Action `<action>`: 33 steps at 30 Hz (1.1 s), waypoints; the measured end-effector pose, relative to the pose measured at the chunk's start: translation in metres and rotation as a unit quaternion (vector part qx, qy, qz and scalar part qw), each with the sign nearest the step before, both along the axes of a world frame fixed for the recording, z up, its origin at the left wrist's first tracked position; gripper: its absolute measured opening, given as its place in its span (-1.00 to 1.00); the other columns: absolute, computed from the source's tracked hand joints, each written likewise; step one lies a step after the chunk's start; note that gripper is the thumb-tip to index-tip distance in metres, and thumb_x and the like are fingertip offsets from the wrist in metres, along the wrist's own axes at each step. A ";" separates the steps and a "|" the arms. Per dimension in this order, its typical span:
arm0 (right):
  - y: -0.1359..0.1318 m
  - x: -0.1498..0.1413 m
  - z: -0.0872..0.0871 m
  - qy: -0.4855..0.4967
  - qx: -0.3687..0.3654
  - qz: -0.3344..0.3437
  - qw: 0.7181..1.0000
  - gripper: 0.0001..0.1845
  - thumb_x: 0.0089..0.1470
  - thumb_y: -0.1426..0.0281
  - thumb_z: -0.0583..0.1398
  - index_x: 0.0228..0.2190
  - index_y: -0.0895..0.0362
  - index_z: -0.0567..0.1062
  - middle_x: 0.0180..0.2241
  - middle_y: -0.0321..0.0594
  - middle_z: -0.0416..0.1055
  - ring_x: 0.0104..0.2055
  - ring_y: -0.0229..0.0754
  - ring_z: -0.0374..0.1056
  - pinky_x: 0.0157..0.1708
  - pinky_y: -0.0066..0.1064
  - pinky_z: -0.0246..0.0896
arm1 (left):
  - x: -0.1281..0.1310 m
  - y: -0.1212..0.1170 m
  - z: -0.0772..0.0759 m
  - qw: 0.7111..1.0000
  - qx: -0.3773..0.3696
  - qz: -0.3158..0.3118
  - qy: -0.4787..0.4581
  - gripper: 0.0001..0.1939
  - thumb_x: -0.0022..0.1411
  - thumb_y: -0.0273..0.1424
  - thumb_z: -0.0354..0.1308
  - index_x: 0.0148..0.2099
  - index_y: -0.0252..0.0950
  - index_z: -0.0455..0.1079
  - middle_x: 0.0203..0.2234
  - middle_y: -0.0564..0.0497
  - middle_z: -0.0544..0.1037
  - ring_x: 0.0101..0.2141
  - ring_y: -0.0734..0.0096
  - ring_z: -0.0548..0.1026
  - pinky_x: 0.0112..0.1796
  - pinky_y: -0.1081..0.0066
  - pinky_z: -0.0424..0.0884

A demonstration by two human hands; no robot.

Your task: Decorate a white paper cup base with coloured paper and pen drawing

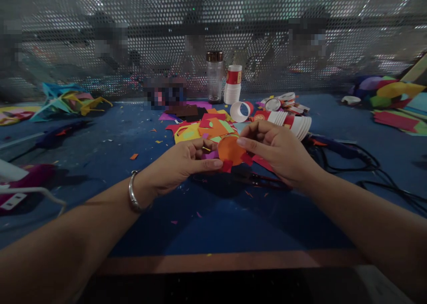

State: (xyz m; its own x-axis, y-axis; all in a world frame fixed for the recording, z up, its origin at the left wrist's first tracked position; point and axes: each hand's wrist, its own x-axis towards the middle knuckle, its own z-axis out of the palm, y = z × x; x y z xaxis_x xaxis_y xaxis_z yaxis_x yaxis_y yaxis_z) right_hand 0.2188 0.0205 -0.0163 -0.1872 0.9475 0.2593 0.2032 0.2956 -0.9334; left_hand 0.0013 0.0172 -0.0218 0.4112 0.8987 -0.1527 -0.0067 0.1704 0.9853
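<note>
An orange paper disc (230,151) with small red paper pieces (227,166) at its lower edge is held up above the blue table. My left hand (187,162) pinches its left side, thumb by the red piece. On the disc's upper right edge, the thumb and fingers of my right hand (273,146) are closed. Behind the disc lies a heap of coloured paper scraps (190,133), partly hidden by my hands. A pair of dark scissors (260,179) rests on the table just below the disc.
A clear bottle (215,79) and a stack of paper cups (232,88) stand at the back, with toppled cups (293,124) nearer. Glue guns lie left (62,133) and right (340,147), the right one with black cables (376,170). A power strip (26,188) is at left.
</note>
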 end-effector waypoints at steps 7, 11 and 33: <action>-0.001 -0.002 0.000 0.009 -0.007 0.005 1.000 -0.64 -0.08 0.16 0.45 -0.41 0.10 0.47 -0.40 -0.32 0.43 -0.37 -0.26 0.34 -0.31 -0.33 0.30 | 0.002 0.001 0.001 0.998 -0.023 0.025 -0.050 -0.75 0.00 -0.53 0.44 -0.26 -0.32 0.49 -0.43 0.05 0.61 -0.40 0.49 0.59 -0.27 0.49 0.53; -0.001 0.001 0.004 -0.016 0.013 0.002 1.000 -0.65 -0.04 0.15 0.42 -0.40 0.10 0.46 -0.41 -0.30 0.44 -0.37 -0.24 0.34 -0.32 -0.32 0.29 | 0.000 0.004 0.000 0.996 -0.024 0.049 -0.064 -0.80 0.03 -0.52 0.43 -0.25 -0.33 0.54 -0.43 0.04 0.62 -0.42 0.53 0.57 -0.30 0.52 0.53; -0.021 0.123 0.032 -0.381 -0.040 -0.404 0.831 -0.71 0.00 0.50 0.39 -0.61 0.04 0.45 -0.62 -0.30 0.37 -0.52 -0.21 0.26 -0.35 -0.19 0.11 | -0.002 0.008 0.000 0.991 -0.011 0.109 -0.072 -0.76 0.12 -0.56 0.34 -0.13 -0.31 0.58 -0.35 -0.01 0.64 -0.39 0.53 0.58 -0.33 0.55 0.55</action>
